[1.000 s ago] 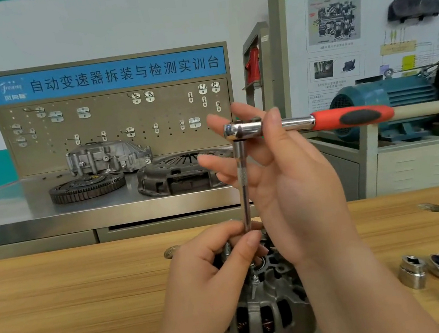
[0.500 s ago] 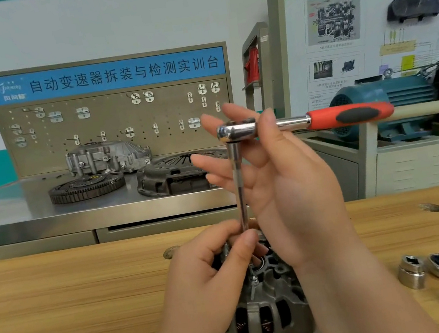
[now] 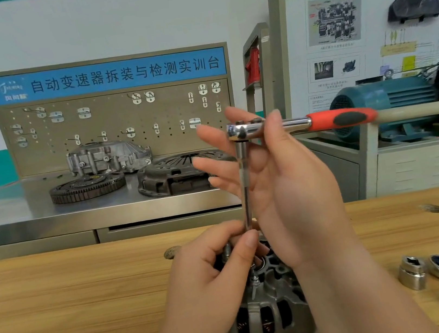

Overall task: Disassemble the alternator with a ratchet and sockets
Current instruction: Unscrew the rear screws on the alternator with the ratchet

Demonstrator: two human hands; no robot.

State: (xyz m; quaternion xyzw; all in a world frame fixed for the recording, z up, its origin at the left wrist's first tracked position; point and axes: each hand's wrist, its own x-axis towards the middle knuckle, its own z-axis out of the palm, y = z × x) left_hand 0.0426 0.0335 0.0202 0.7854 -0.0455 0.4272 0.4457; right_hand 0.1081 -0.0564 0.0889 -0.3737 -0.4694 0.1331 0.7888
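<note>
Though splayed, right hand (image 3: 287,190) on ratchet (image 3: 296,123)

Alternator (image 3: 266,316): upright on wooden table (image 3: 62,304).
Ratchet (image 3: 342,118): red handle level, pointing right; extension bar (image 3: 244,185) vertical, down to alternator top.
Right hand (image 3: 286,184): thumb and fingers hold ratchet head.
Left hand (image 3: 214,275): pinches bar's lower end.
Loose socket (image 3: 412,273): on table, right.

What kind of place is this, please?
Probably an automotive training workshop: a pegboard stand with a blue Chinese sign, a clutch cover and toothed flywheel on the steel bench, and a display board with diagrams.
</note>
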